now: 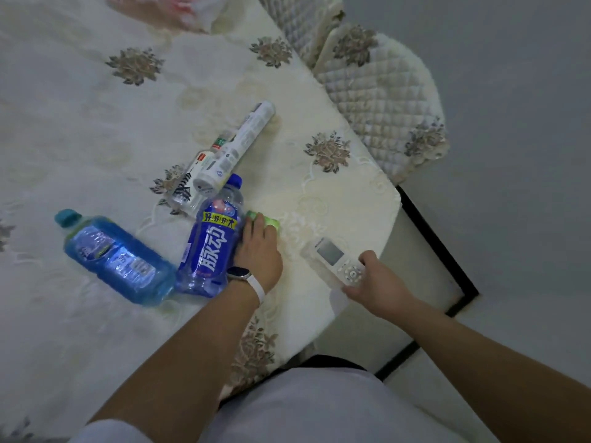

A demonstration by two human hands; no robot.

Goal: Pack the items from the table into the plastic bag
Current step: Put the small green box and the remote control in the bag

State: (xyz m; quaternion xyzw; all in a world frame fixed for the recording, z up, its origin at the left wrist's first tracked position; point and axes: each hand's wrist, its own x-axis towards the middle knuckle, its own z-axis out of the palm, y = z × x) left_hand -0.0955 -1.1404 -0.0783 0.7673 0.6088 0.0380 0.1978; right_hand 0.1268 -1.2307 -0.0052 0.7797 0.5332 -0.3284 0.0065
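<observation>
— While the left hand (259, 247) lies on the table (96, 123), what sits under its fingers (256, 223)?
— A small green item (271, 221). The fingers cover most of it, so only its far end and right edge show past them. Whether they grip it or merely rest on it cannot be told.
— What is beside that hand?
— A purple-blue drink bottle (211, 241) lies on its side, touching the hand's left edge. Just left of it lies a flat blue bottle (115, 257) with a teal cap. Beyond both, a white tube (236, 145) overlaps a small clear bottle (187, 187) with a leaf print.
— And the right hand (380, 282)?
— It holds the near end of a white remote control (335, 259) close to the table's right edge, with the thumb on the remote's right side and the fingers curled beneath. The screen end points away from the person.
— Where is the plastic bag (172, 8)?
— At the table's far side, blurred, red and white, well apart from both hands.
— Anything else?
— A white-strapped watch (244, 278) sits on the left wrist, and a quilted chair (383, 91) stands past the table's right side.
</observation>
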